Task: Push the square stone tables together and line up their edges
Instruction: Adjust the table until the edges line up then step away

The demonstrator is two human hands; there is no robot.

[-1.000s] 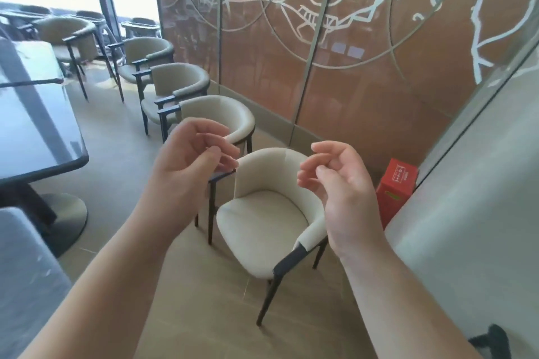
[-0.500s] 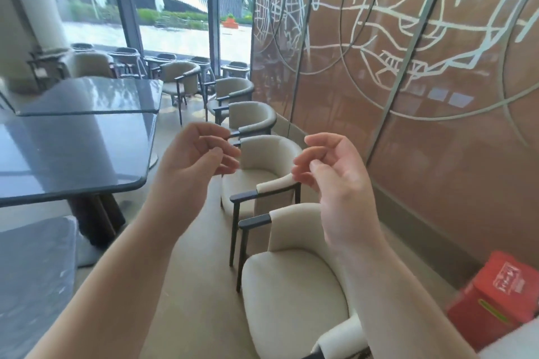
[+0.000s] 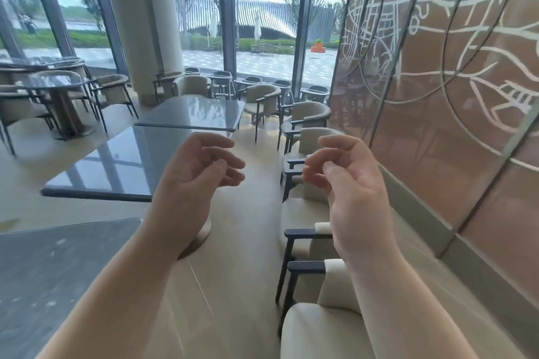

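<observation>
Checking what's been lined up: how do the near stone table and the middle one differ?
The near table looks matte grey and stands apart across a strip of floor; the middle table is glossy, mirrors the windows and appears to meet the far table. Both are dark square slabs, touched by neither hand.

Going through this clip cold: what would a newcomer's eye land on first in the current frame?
First, the two bare hands raised mid-frame, left hand and right hand, fingers loosely curled, holding nothing. Behind the left hand, two glossy dark square stone tables sit in a row, the near table and the far table, their right edges looking slightly offset. Along the right, cream armchairs line a rust-coloured wall panel with white map-like lines.
</observation>
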